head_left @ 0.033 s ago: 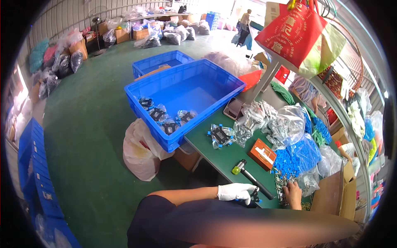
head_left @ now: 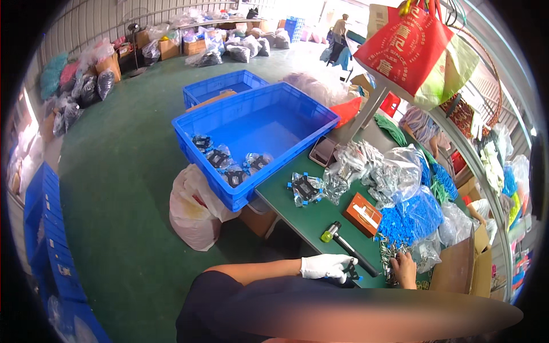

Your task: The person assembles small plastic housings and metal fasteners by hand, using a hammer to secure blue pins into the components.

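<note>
My left hand (head_left: 327, 267), in a white glove, is closed round a black plastic bracket (head_left: 352, 270) with blue ends, at the near edge of the green table; the glove covers much of it. Bare, my right hand (head_left: 405, 268) has its fingers curled down into a pile of small metal pins (head_left: 390, 251); what they pinch is too small to make out. Between the hands and the orange-brown box (head_left: 362, 214) lies a hammer (head_left: 350, 246) with a black handle and a yellow-green face. Beyond the pins spreads a heap of small blue plastic pieces (head_left: 398, 224).
One bagged black bracket (head_left: 306, 188) lies on the table (head_left: 280, 191), beside silvery plastic bags (head_left: 350, 163). A large blue crate (head_left: 257, 128) holds several bagged brackets at its near left corner. To the right stands an open cardboard box (head_left: 463, 266). A red bag (head_left: 400, 48) hangs overhead.
</note>
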Available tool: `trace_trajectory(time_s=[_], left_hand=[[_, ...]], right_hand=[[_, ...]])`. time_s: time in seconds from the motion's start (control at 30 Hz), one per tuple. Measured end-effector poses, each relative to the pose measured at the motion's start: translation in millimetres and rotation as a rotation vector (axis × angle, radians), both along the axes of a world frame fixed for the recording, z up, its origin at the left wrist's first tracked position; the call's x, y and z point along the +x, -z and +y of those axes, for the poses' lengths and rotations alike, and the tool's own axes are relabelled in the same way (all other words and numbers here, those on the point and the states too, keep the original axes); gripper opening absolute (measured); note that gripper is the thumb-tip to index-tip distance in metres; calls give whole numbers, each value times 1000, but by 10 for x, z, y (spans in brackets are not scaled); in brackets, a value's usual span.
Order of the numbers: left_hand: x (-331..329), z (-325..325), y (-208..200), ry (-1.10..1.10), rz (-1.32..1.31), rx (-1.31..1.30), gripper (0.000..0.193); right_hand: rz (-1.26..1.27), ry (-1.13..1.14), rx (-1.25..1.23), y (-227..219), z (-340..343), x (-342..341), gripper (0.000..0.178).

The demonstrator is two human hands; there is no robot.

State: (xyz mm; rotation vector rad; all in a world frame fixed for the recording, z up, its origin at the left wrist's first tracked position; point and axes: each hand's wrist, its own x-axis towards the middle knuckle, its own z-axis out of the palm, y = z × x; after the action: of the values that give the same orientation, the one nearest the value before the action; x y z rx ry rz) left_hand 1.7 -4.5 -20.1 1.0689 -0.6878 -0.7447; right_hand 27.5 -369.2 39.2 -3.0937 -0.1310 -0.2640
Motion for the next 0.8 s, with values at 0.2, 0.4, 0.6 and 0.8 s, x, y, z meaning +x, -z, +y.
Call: trace_trajectory(time_s=[0.2, 0.4, 0.6, 0.8], left_hand=[[-37, 86, 53, -39, 37, -43, 58], [-99, 94, 227, -46, 74, -114, 43], [-188, 192, 99, -174, -2, 16, 31], [-232, 163, 196, -236, -3, 12, 28]], right_hand=[[10, -44, -25, 152, -102, 86, 19], [26, -40, -70, 109, -18, 100, 16], [-110, -24, 26, 132, -77, 112, 17], [-150, 6, 91, 243, -135, 106, 22]])
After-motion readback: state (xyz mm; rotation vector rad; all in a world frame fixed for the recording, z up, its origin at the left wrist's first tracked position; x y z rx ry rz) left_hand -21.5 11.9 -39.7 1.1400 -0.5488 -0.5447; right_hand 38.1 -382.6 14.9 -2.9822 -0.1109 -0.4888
